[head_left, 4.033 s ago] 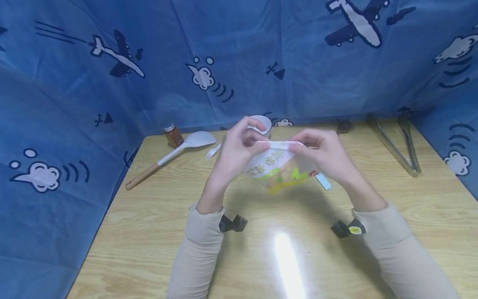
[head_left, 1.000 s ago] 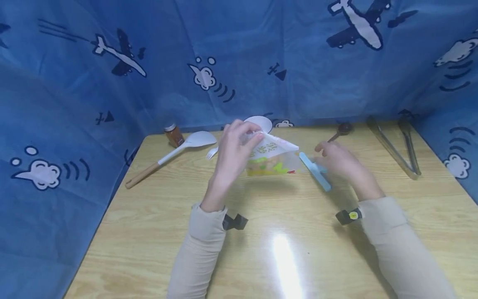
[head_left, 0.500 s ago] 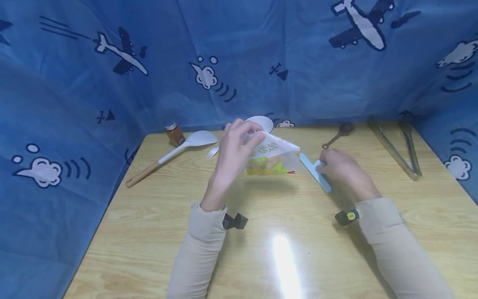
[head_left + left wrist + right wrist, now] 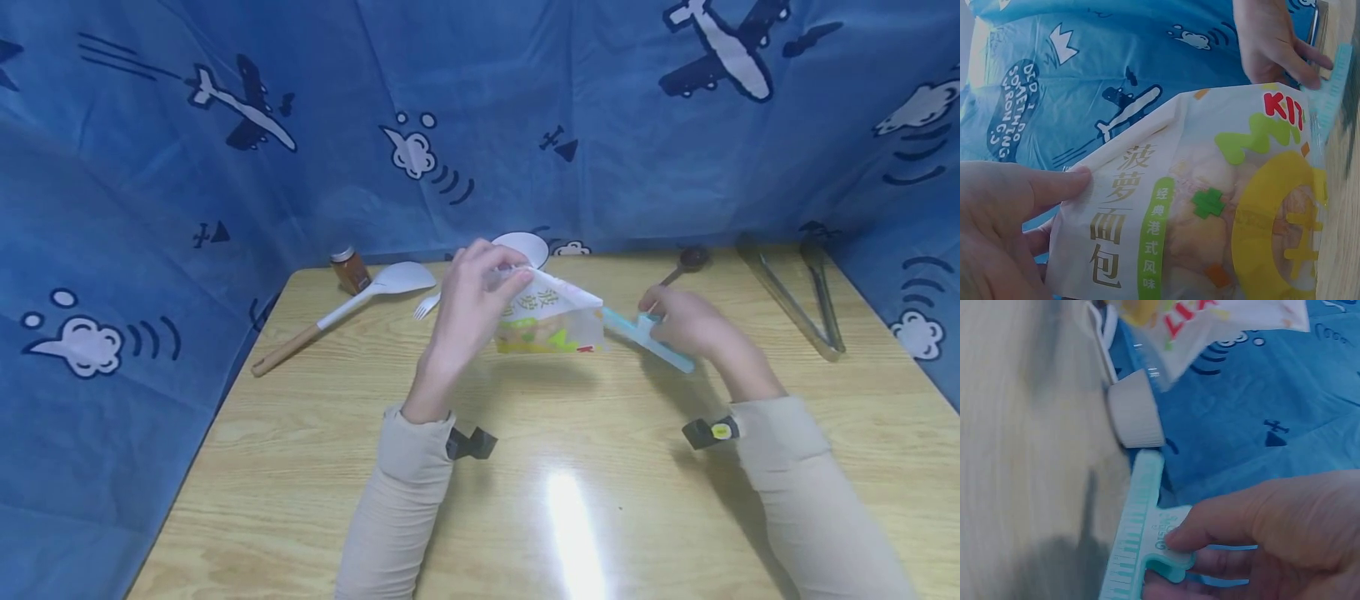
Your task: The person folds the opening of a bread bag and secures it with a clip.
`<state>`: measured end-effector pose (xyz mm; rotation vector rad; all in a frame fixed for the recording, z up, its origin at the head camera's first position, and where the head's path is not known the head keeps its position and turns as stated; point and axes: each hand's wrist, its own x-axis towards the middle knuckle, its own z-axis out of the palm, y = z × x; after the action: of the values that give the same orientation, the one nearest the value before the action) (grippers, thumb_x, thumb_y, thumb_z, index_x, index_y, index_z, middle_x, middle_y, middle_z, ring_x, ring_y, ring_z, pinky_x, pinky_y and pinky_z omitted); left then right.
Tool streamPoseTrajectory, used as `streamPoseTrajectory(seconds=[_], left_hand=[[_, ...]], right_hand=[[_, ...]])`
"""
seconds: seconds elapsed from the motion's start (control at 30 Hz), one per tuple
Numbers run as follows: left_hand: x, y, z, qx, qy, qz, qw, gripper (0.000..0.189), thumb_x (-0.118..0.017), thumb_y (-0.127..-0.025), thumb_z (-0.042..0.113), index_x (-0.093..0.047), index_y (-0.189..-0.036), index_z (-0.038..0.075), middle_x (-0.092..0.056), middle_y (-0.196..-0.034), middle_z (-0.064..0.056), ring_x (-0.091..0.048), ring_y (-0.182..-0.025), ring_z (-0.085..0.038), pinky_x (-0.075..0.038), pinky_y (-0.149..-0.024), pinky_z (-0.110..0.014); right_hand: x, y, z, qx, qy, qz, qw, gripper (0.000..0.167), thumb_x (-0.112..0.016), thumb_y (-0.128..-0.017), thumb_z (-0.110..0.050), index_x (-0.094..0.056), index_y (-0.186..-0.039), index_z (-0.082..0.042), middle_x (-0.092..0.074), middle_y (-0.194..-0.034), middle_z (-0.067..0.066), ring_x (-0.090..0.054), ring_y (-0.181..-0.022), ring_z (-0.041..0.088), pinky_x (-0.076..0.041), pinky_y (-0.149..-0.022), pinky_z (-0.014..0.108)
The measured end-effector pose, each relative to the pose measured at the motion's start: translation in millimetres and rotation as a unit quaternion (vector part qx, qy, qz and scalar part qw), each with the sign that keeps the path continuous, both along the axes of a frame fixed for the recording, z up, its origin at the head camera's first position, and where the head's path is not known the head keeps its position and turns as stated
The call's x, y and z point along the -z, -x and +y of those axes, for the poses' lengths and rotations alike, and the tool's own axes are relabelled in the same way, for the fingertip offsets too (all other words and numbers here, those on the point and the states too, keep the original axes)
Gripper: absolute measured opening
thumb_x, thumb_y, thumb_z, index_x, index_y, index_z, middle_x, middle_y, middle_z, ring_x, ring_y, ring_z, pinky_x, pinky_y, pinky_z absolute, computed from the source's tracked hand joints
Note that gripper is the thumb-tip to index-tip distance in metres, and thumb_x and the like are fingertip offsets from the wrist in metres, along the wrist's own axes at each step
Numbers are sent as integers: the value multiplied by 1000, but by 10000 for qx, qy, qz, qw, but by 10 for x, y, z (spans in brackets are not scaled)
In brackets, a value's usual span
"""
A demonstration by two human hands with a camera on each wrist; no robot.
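My left hand (image 4: 472,304) pinches the folded top of a printed bread bag (image 4: 551,321) between thumb and fingers, holding it above the table. In the left wrist view the bread bag (image 4: 1210,206) shows pale bread pieces through its clear part. My right hand (image 4: 690,321) grips a light blue bag clip (image 4: 663,348) by its short handle. In the right wrist view the thumb presses on the handle of the bag clip (image 4: 1129,544), whose long bar has a piano-key pattern. The clip lies just right of the bag's corner; whether they touch I cannot tell.
Behind the left hand stands a white bowl (image 4: 525,247). To the left are a white fork (image 4: 426,307), a white turner with wooden handle (image 4: 341,312) and a small brown jar (image 4: 350,271). A brown measuring spoon (image 4: 692,260) and metal tongs (image 4: 798,300) lie right, near the blue curtain (image 4: 480,108).
Earlier both hands held the bag's top edge. The right hand has since let go of it and taken the bag clip, which is now lifted and turned. The left hand has stayed put.
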<state>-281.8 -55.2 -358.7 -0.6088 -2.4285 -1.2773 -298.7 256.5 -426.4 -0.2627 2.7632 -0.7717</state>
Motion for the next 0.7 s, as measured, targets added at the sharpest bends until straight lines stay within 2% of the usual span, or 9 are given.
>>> streamPoseTrajectory(seconds=[0.1,0.3,0.37,0.47,0.6,0.7], left_hand=[[-8,-8,-1,3,-46,-29,10000,17,-80,-93,18,-80,-108,8,-71,-104,-10,-58,-103,-26,-45,-96,-40],[-14,-14,1,-47,-136,-161,9998,19,-81,-92,16,-79,-108,7,-71,-104,-9,-59,-104,-25,-46,-96,-40],[-16,-16,-1,-56,-163,-234,9996,19,-81,-93,16,-79,-109,6,-71,-104,-9,-59,-105,-25,-46,-96,-40],[-21,-18,-7,-59,-207,-333,9992,19,-80,-93,16,-79,-109,6,-71,-105,-9,-58,-107,-24,-47,-96,-40],[-24,-18,-15,-26,-252,-383,9989,19,-79,-94,16,-78,-109,5,-70,-104,-9,-59,-107,-24,-47,-95,-40],[-20,-15,-15,2,-265,-378,9989,18,-80,-94,16,-78,-109,5,-70,-104,-9,-59,-107,-24,-47,-97,-40]], right_hand=[[-90,-17,2,193,256,76,9995,48,-61,-97,-4,-51,-143,8,-58,-139,39,-57,-128,56,-50,-102,66],[-270,-78,-20,529,893,598,9928,37,-70,-100,-13,-61,-133,0,-65,-135,30,-63,-124,48,-54,-96,59],[-337,-121,-33,604,1055,950,9880,36,-73,-99,-15,-64,-132,-2,-68,-132,27,-65,-121,43,-55,-91,50],[-454,-210,-51,785,1276,1490,9774,35,-76,-98,-19,-68,-131,-8,-73,-124,19,-69,-112,29,-53,-82,33],[-595,-336,-84,927,1764,1822,9629,35,-79,-96,-21,-71,-130,-14,-76,-110,-3,-67,-97,6,-50,-77,18],[-677,-417,-134,875,2076,1854,9565,34,-81,-94,-19,-73,-128,-15,-73,-98,-20,-67,-91,1,-51,-79,15]])
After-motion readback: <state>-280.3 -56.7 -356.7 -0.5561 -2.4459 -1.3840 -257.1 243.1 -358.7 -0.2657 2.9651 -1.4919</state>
